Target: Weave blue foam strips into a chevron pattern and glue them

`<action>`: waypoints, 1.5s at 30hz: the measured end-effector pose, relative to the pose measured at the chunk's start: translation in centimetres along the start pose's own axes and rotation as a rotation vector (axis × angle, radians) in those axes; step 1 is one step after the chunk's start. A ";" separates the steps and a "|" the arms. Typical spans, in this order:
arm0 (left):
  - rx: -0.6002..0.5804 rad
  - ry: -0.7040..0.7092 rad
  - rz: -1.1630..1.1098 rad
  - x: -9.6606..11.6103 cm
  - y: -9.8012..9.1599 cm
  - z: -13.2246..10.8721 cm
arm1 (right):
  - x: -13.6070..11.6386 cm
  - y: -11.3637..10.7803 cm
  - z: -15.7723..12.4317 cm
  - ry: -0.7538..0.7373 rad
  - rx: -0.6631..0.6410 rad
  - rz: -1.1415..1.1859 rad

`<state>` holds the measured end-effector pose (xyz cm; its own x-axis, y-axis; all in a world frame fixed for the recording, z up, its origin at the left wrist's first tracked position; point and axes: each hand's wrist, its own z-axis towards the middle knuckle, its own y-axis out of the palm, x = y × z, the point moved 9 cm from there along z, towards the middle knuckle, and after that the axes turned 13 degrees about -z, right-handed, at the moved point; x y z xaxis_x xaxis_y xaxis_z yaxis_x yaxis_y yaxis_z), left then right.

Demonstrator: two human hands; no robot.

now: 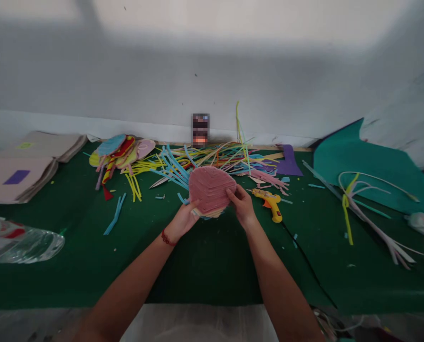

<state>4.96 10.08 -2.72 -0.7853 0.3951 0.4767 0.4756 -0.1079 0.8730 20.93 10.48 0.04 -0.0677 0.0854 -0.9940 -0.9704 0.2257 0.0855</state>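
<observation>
A stack of heart-shaped foam pieces [211, 189], pink on top with other colours at its edges, is held up over the green table [212, 266]. My left hand [185, 219] grips its lower left edge, thumb on top. My right hand [241, 205] pinches its right edge. A red thread circles my left wrist.
A yellow glue gun [270, 203] lies just right of my right hand. Behind the stack sprawls a heap of coloured foam strips [219, 159]. More foam cut-outs [121, 151] lie at the back left, paper stacks [23, 166] far left, a plastic bottle [19, 240] near left, a teal foam sheet [368, 166] right.
</observation>
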 end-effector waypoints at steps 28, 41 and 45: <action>0.077 -0.148 0.003 -1.8 -1.6 0.1 | 2.2 -4.4 0.9 0.051 0.283 -0.133; 0.052 -0.151 -0.040 -3.0 -2.1 0.5 | 0.9 -17.0 -4.6 0.177 0.753 -1.227; 0.037 -0.159 -0.019 -3.6 -2.1 0.4 | 2.2 -17.1 -3.6 0.096 0.655 -1.221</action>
<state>6.95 9.26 -6.30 -0.7230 0.5361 0.4356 0.4780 -0.0670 0.8758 36.55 3.31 -3.84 0.6941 -0.5534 -0.4604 -0.1441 0.5198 -0.8420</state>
